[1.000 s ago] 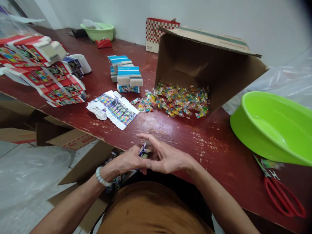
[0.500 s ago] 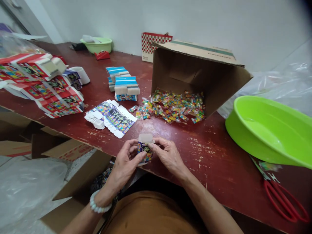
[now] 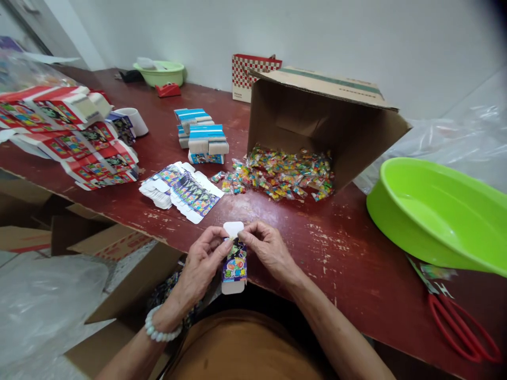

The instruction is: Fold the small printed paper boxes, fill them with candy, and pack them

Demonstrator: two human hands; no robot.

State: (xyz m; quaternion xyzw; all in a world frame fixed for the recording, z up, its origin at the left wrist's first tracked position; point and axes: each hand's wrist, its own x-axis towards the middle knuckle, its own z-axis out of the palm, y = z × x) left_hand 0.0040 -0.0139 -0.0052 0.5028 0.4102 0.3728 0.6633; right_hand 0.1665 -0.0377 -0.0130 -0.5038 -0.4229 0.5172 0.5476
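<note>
Close together, both hands point(image 3: 272, 252) on the carton point(image 3: 236, 259)

The small box point(image 3: 235, 261) is purple with multicoloured print and white flaps. The flat cartons point(image 3: 196, 194) show the same purple and white. Sweets point(image 3: 277, 174) mix yellow, red, green and blue. The table point(image 3: 295, 227) is dark red with pale scuffs, the basin point(image 3: 415, 229) lime green. A paper bag point(image 3: 249, 76) is checked red and white. The bracelet point(image 3: 157, 333) looks whitish, perhaps faintly green.
</note>
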